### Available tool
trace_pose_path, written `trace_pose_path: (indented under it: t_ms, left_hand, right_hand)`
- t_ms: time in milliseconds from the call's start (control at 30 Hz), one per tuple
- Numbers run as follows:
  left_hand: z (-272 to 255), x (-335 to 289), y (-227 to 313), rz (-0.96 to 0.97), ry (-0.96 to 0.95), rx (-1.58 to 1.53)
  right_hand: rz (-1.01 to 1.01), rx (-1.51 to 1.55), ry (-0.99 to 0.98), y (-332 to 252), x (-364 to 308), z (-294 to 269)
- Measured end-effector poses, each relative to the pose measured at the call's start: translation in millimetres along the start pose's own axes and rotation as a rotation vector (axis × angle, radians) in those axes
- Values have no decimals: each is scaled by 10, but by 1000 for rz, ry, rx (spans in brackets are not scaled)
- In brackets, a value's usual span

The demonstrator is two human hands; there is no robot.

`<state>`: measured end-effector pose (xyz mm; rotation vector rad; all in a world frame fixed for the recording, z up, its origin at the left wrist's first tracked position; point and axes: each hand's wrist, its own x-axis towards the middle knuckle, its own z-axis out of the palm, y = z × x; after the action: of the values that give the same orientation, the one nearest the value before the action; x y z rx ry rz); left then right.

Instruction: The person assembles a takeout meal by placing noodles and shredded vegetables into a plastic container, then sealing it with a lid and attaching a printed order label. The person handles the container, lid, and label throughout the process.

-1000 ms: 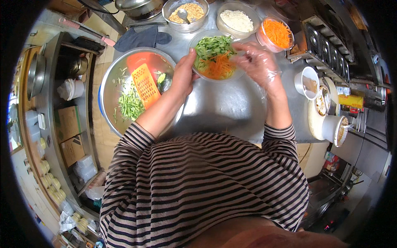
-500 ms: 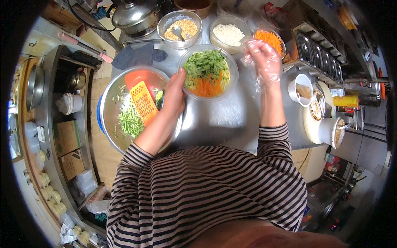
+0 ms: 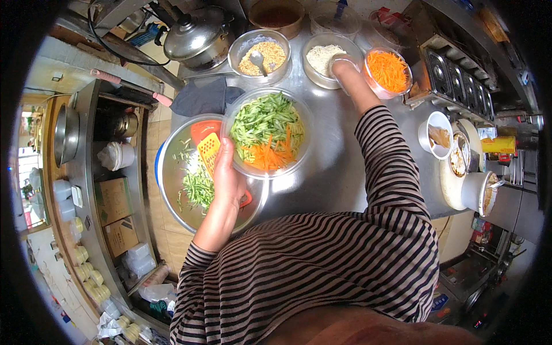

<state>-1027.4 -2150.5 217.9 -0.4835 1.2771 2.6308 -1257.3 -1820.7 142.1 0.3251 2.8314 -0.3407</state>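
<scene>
My bare left hand (image 3: pixel 227 179) grips the near-left rim of a clear plastic bowl (image 3: pixel 306 149), holding it over the counter. Shredded cucumber (image 3: pixel 267 118) fills most of it, with carrot shreds (image 3: pixel 269 156) at the near side. My right hand (image 3: pixel 347 72), in a thin clear plastic glove, dips into a tub (image 3: pixel 313 73) of fine white shreds (image 3: pixel 319 56); its fingers are hidden. Beside that tub stands a container of shredded carrot (image 3: pixel 387 70). Partly under the held bowl lies a big steel basin (image 3: pixel 178 218) with cucumber shreds and an orange-yellow grater (image 3: pixel 208 152).
A bowl of crushed nuts (image 3: pixel 270 54) with a spoon stands at the back, beside a lidded pot (image 3: pixel 198 40). A dark cloth (image 3: pixel 199 96) lies behind the basin. White tubs (image 3: pixel 440 135) and metal inset pans (image 3: pixel 457 80) line the right side. Shelves (image 3: pixel 86 172) stand left.
My right hand has gone from above the carrot container down into the tub of white shreds. My left hand has brought the clear bowl nearer and leftward, over the basin's edge.
</scene>
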Motion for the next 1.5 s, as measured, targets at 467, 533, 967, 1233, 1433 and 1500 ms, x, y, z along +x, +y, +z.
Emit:
trace_pose_path:
  t_ms: [467, 533, 967, 1233, 1433, 1500]
  left_hand:
    - [-6, 26, -10, -28, 44, -4]
    - [0, 24, -15, -36, 57, 5]
    - [-47, 53, -46, -21, 44, 1]
    - [26, 231, -115, -9, 49, 4]
    - [98, 295, -108, -40, 21, 57]
    - [108, 263, -85, -40, 3, 40]
  right_hand:
    - [-150, 138, 81, 341, 137, -133]
    - [-169, -98, -9, 250, 195, 45]
    - [-71, 772, 109, 532, 49, -164]
    - [-367, 1193, 115, 403, -381, -794]
    - [-733, 1152, 44, -187, -1387, -1187]
    - [-724, 911, 13, -474, -1647, -1086]
